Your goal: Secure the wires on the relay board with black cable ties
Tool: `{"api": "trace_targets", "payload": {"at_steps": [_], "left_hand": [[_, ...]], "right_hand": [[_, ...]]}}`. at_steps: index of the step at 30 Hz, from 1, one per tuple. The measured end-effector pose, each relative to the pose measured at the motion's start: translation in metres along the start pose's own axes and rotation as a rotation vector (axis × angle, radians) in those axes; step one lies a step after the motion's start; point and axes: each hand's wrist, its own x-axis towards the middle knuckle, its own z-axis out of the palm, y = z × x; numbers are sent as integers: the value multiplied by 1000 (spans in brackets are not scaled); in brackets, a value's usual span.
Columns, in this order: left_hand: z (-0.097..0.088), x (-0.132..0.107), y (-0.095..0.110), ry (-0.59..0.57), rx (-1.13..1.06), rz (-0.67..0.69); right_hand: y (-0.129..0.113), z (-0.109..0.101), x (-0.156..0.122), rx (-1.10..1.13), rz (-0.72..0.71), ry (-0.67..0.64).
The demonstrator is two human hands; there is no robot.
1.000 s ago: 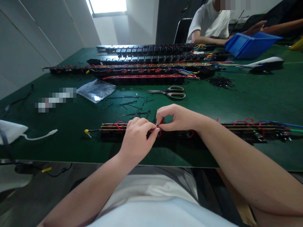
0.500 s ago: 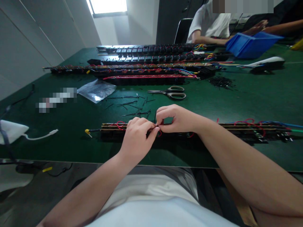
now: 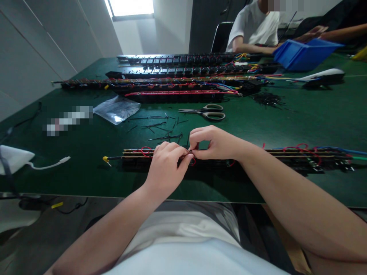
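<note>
A long black strip assembly (image 3: 134, 162) with brass-coloured rods and red wires lies along the near side of the table. Over its middle my left hand (image 3: 168, 162) and my right hand (image 3: 213, 143) meet, fingertips nearly touching. Both are closed in a pinch on a thin black cable tie (image 3: 188, 140), whose tail sticks up between them. Its loop and head are hidden by the fingers. Just beyond my hands, several loose black cable ties (image 3: 156, 125) are scattered on the green table (image 3: 86, 175).
Scissors (image 3: 205, 112) and a clear plastic bag (image 3: 117, 110) lie further out. Behind them are several similar strip assemblies (image 3: 172, 80), a pile of cable ties (image 3: 268, 99) and a blue bin (image 3: 306, 55). A white cable (image 3: 48, 167) is at left. A person in a white shirt (image 3: 255, 26) sits opposite.
My hands have barely moved and keep the same pinch. The person opposite has shifted slightly.
</note>
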Motion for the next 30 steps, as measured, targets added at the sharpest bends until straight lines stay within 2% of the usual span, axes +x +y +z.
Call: {"api": "trace_targets", "payload": {"at_steps": [16,30], "left_hand": [[1,-1,-1,7,11,8],[1,-2,-1,7,50,23]], "right_hand": [[-2,1,1,-36,-36,8],[-1,1,1,-33,-9,1]]}}
